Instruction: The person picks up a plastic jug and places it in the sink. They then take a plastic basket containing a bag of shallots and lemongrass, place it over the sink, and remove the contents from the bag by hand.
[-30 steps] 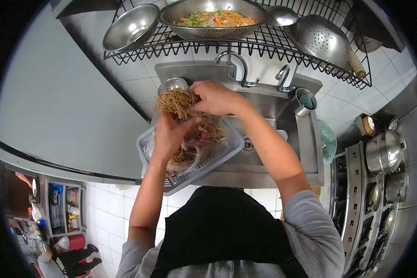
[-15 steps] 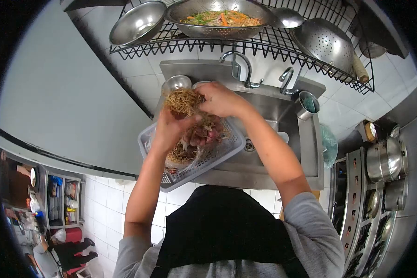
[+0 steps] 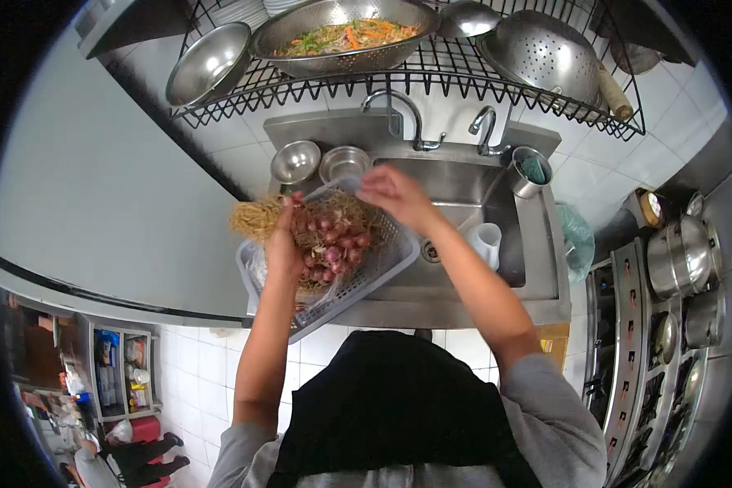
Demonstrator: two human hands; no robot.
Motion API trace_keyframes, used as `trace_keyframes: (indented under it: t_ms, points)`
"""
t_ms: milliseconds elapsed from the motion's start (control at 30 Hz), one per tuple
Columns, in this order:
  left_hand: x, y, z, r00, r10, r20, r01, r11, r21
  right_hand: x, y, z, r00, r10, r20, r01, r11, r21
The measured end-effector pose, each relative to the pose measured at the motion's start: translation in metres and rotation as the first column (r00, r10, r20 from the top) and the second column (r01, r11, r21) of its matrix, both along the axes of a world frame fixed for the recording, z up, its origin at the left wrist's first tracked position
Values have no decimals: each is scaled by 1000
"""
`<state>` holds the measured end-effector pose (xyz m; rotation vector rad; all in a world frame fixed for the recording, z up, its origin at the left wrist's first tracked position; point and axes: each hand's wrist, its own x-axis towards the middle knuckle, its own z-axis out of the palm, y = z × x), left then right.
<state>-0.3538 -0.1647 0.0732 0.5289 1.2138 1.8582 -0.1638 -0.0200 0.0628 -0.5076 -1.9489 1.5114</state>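
Observation:
My left hand [image 3: 281,248] is closed around the dried stems of a bunch of shallots [image 3: 333,248]. The straw-coloured stem ends [image 3: 256,218] stick out to the left of the hand, and the reddish bulbs hang to its right. Beneath the bunch is a grey plastic basket [image 3: 364,294], its mesh wall showing on the near side; clear plastic lies in it, partly hidden. My right hand [image 3: 394,195] is over the basket's far right corner, apart from the bulbs. Its fingers are somewhat blurred but look loosely stretched, and nothing shows in them.
Two metal bowls, one at the far left [image 3: 296,162] and one beside it [image 3: 346,165], stand behind the basket. The sink [image 3: 496,207] holds a white jug [image 3: 485,244]. A wire rack [image 3: 431,73] with colanders hangs above. A stove [image 3: 622,342] stands right; another person [image 3: 138,455] is lower left.
The shallot bunch has come into clear view, its stems now pointing left in my left hand. My right hand has come away from it to the right. The camera view has shifted slightly.

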Motion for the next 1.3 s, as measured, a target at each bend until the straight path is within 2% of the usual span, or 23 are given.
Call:
trace_keyframes:
  t_ms: [33, 100, 167, 233, 300, 400, 467, 567, 600, 633, 767, 833, 867, 933, 1000, 1033, 1067, 1100, 1133, 1167, 1200, 1267, 1300]
  points:
    - [-2, 0, -2, 995, -72, 67, 66, 994, 86, 8, -7, -18, 996, -57, -66, 37, 961, -275]
    - [6, 2, 1, 993, -42, 108, 38, 999, 34, 5, -38, -36, 991, 44, -128, -89, 925, -370]
    - [25, 0, 11, 999, -49, -14, 49, 998, 49, -19, -58, -61, 988, -99, -122, 62, 960, -275]
    - [35, 2, 10, 996, -84, 25, 82, 995, 61, -27, -68, -42, 967, -135, -216, 15, 877, -479]
    - [46, 3, 19, 992, -109, 65, 104, 992, 78, -21, -72, -17, 968, -134, -213, 15, 877, -480]
    - [64, -2, 37, 995, -25, 93, 33, 996, -87, -23, -67, -19, 972, -139, -187, 20, 851, -525]
    - [57, 10, 14, 992, 25, 124, -41, 991, 128, -30, -67, -32, 973, -153, -171, 29, 822, -569]
    - [42, 18, -17, 1000, 25, -18, -22, 994, 106, -39, -70, -47, 959, -254, -126, 178, 885, -430]
    - [46, 19, -16, 1000, 22, -15, -21, 994, 109, -39, -74, -50, 927, -358, -108, 322, 911, -256]
    - [53, 21, -16, 996, 86, -22, -83, 988, 127, -39, -75, -53, 880, -461, -112, 455, 887, -73]
    - [67, 19, -21, 987, 137, -87, -134, 990, 41, -40, -69, -74, 791, -609, -60, 612, 784, 107]
    - [57, 22, -37, 995, 50, -89, -41, 995, 91, -37, -64, -79, 818, -573, -41, 565, 816, -123]
    - [52, 25, -46, 995, -32, -97, 46, 989, 142, -36, -62, -79, 817, -575, -40, 568, 814, -120]
    - [66, 28, -38, 997, 5, -80, 4, 993, 114, -33, -61, -80, 858, -511, 57, 479, 752, -453]
    - [68, 35, -46, 997, 37, -67, -31, 996, 83, -40, -45, -108, 852, -518, 69, 496, 759, -421]
    - [65, 40, -56, 862, 219, -458, -158, 973, 168, -42, -39, -113, 847, -525, 77, 508, 759, -408]
    - [63, 40, -67, 728, 284, -624, -183, 958, 223, -44, -33, -118, 842, -533, 85, 519, 758, -394]
    - [65, 38, -67, 557, 362, -748, -218, 932, 289, -46, -29, -116, 778, -594, 206, 628, 748, -214]
    - [72, 23, -38, 860, 189, -474, -143, 981, 132, -46, -27, -115, 688, -656, 309, 694, 720, -16]
    - [75, 12, -23, 995, 11, -96, -10, 1000, 13, -43, -27, -113, 685, -659, 311, 698, 716, -21]
    - [56, 9, -39, 991, -111, -70, 117, 989, 86, -40, -26, -111, 715, -644, 273, 670, 742, -6]
    - [41, 3, -34, 992, -71, -107, 81, 992, 98, -39, -27, -111, 754, -612, 239, 628, 778, 11]
    - [39, 1, -27, 989, -38, -140, 54, 992, 115, -40, -26, -111, 756, -560, 340, 582, 812, 42]
